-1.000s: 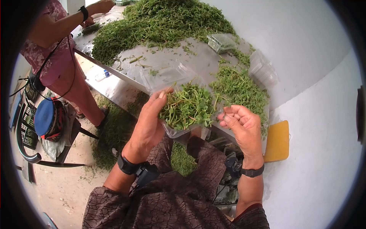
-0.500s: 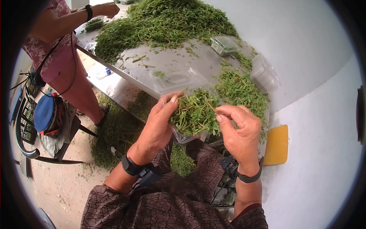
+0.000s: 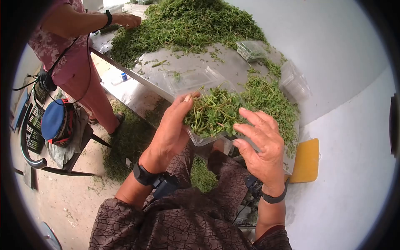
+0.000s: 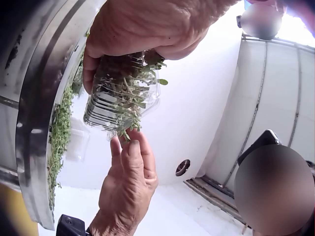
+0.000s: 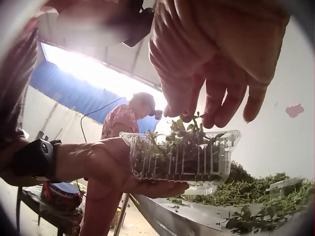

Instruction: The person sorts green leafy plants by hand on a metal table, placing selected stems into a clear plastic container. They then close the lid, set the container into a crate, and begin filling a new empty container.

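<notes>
My left hand (image 3: 166, 129) grips a clear plastic box (image 3: 202, 142) by its left side, thumb over the rim and fingers underneath, as the right wrist view shows. Leafy green sprigs (image 3: 214, 112) heap above the rim, and their stems press against the ribbed wall (image 4: 101, 115) in the left wrist view. At the box's right side is my right hand (image 3: 264, 148), its fingers parted and loosely bent, fingertips right at the edge of the sprigs. Nothing shows pinched between those fingers. From the right wrist, this hand (image 5: 216, 54) hangs just above the leaves.
A large pile of greens (image 3: 200, 29) covers the far part of the metal table (image 3: 183, 60). A smaller heap (image 3: 271, 98), a filled box (image 3: 251, 51) and stacked clear boxes (image 3: 294, 79) lie right. Another person (image 3: 75, 50) stands left, near a chair holding a blue-topped bag (image 3: 55, 121).
My right hand held a sprig at the box's edge half a second ago; now its fingers have spread. The box stays in my left hand. The other person's hand has moved right toward the pile.
</notes>
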Tool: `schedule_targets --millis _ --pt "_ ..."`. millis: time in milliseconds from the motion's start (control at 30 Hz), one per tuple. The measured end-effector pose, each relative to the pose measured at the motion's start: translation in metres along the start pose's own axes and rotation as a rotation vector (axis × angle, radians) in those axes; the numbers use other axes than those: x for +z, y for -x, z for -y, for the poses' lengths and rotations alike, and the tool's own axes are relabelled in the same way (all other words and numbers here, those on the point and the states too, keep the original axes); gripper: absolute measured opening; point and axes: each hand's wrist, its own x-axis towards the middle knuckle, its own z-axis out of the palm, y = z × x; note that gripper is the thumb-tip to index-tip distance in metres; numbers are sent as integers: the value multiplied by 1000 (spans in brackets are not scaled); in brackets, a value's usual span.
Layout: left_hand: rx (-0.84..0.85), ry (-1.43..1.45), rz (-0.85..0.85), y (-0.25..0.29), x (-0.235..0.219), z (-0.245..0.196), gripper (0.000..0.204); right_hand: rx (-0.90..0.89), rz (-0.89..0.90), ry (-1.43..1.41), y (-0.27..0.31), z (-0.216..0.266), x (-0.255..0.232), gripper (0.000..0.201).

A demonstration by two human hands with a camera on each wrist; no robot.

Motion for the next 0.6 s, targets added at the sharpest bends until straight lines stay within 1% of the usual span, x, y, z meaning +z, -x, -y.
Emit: schedule_targets --millis 167,333,367,433,467,567,600 --pt "-4 -21 7 7 3 3 37 -12 -30 -1 -2 -5 10 21" --pt "1 -60 16 10 5 6 36 -49 -11 8 -5 -14 10 17" --pt "4 -72 25 10 5 7 36 -47 -14 7 -5 -13 10 17" --pt "2 -80 20 9 3 8 36 -60 61 92 -5 -10 8 17" --pt "1 -85 12 8 2 8 36 -60 60 89 -5 -9 7 17" --pt "10 -44 -41 5 -1 6 37 -41 40 103 -3 -5 0 23" --pt "9 -46 -42 4 -5 7 37 -2 -34 101 -2 -4 -3 26"
